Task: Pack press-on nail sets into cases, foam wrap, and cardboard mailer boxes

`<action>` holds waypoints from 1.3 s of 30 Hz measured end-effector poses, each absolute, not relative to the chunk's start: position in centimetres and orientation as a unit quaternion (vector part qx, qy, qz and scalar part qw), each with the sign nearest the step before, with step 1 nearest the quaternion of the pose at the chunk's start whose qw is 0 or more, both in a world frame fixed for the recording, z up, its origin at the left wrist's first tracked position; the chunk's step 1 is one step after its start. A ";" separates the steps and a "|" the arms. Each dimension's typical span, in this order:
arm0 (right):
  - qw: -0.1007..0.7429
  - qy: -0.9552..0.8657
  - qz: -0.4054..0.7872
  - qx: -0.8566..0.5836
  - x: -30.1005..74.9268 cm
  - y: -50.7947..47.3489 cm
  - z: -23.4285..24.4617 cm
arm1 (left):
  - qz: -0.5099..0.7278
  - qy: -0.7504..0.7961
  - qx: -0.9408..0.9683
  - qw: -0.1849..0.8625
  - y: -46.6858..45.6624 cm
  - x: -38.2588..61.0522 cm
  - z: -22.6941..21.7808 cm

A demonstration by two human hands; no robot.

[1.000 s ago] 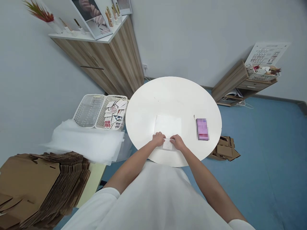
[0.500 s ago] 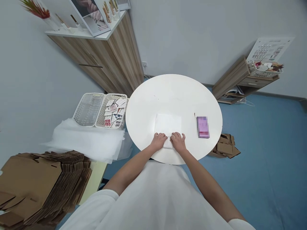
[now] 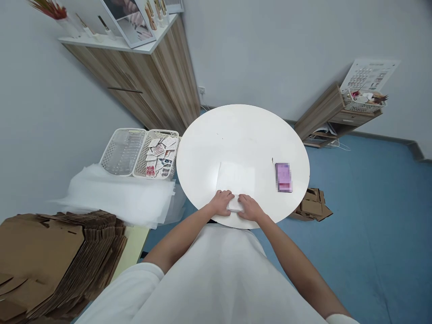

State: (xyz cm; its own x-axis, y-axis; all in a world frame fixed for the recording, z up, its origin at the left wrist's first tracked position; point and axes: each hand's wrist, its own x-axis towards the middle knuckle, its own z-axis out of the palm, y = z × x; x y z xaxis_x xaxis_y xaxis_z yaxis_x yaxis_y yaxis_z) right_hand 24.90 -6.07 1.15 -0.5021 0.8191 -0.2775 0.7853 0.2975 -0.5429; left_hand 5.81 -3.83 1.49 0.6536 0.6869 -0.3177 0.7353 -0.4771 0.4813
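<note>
A thin white foam sheet (image 3: 238, 177) lies flat on the round white table (image 3: 243, 126). Its near end is folded into a small white bundle (image 3: 235, 205) close to the table's front edge. My left hand (image 3: 222, 202) grips the bundle's left end, thumb on the near side and fingers over the top. From the right, my right hand (image 3: 249, 207) holds the other end the same way. Whatever may be inside the folds is hidden. To the right of the sheet lies a purple item (image 3: 284, 177), blurred out by pixels.
Left of the table stand a white basket of small printed cards (image 3: 160, 155), a basket of clear plastic pieces (image 3: 123, 150), stacked foam sheets (image 3: 118, 193) and flattened cardboard boxes (image 3: 57, 261). Folded cardboard (image 3: 312, 204) is on the floor at right. A wooden cabinet (image 3: 145, 85) stands behind.
Both hands have moved slightly toward me and now grip the near end of the sheet as a thicker folded bundle. Earlier they lay over the fold with fingertips on top.
</note>
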 end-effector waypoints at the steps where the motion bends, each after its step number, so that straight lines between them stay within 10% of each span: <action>1: 0.029 -0.795 0.341 -0.501 25.0 -6.4 1.4 | -0.040 0.408 0.857 0.313 -3.9 5.6 1.5; 18: 0.091 -0.621 0.448 -0.637 26.2 -1.8 0.6 | 0.016 0.550 0.720 0.423 0.5 3.8 1.6; 29: 0.145 -0.554 0.341 -0.745 26.9 -3.1 -1.1 | 0.097 0.683 0.652 0.315 -0.1 3.5 0.6; 39: 0.306 -0.370 0.366 -0.797 24.4 -10.7 -4.6 | -0.003 0.423 0.877 0.228 -4.2 6.3 0.8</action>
State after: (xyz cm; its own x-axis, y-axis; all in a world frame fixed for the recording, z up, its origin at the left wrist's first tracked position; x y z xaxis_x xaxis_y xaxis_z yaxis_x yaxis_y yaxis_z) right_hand 24.42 -10.65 -4.55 0.4585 0.8136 -0.3577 0.3659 -0.5395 -0.7583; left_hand 6.27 -4.19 0.79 0.6413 0.7414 -0.1975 0.7438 -0.5375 0.3974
